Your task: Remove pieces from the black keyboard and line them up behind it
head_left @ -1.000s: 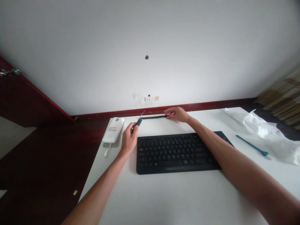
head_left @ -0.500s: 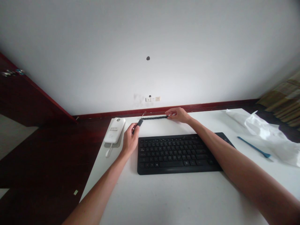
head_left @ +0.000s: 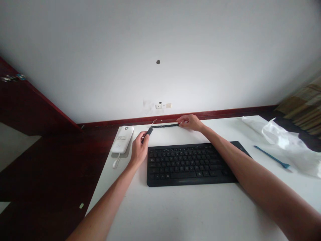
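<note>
My left hand (head_left: 140, 145) is closed around a small black handle with a thin wire loop at its tip (head_left: 147, 134), beside the keyboard's upper left corner. A dark, knobbly strip like a braided cord (head_left: 165, 126) runs straight from near that handle to my right hand (head_left: 191, 122). The right fingertips pinch the strip's right end close to the table's far edge. Whether the strip is joined to the handle, I cannot make out. Below both hands lies a black keyboard (head_left: 185, 164), its right part covered by my right forearm.
A white power-bank-like device with a short strap (head_left: 122, 140) lies at the left edge of the white table (head_left: 175, 211). On the right are a blue brush-like tool (head_left: 272, 156) and a crumpled white plastic bag (head_left: 283, 140). A wall with sockets (head_left: 164, 106) stands behind.
</note>
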Available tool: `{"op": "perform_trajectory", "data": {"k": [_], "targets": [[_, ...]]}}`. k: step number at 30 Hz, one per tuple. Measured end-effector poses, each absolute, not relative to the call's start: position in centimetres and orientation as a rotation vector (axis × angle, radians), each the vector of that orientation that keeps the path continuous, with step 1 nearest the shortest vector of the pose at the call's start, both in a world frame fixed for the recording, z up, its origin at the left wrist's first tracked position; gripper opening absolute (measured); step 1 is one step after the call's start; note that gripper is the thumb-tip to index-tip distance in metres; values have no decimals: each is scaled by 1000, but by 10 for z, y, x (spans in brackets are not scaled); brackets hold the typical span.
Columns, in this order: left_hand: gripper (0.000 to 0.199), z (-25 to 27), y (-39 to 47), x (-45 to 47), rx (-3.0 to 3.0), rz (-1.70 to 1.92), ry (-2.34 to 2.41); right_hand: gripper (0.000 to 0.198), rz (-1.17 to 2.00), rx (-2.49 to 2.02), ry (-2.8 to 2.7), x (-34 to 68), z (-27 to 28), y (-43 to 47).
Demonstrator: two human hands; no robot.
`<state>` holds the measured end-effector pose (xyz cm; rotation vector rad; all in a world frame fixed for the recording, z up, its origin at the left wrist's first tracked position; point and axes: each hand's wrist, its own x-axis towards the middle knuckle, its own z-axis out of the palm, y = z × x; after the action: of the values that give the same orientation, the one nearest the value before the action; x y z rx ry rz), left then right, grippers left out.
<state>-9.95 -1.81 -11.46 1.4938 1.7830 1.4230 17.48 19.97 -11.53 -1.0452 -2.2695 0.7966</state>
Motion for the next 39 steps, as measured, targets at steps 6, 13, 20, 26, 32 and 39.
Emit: {"op": "perform_trajectory", "data": {"k": [6,13,20,26,32,39], "targets": [[29,-114,-18,-99,1470,1423,1786,31,843,-1049,-2253,175,-118,202],[29,-113,-19,-99,1484,1419,1796,35,855,-1022,-2243,175,-118,202],[30,-113,-20,-99,1489,1418,1807,42,839,-1003,-2285,187,-124,210],[30,-113,-19,-99,1487,1431,1792,38,842,-1042,-2272,186,-122,206],[28,-113,-17,-99,1483,1436,1794,34,769,-1110,-2269,181,-119,201],[27,-115,-17,-100,1477,1441,1775,34,751,-1120,-2297,181,-117,201]]}}
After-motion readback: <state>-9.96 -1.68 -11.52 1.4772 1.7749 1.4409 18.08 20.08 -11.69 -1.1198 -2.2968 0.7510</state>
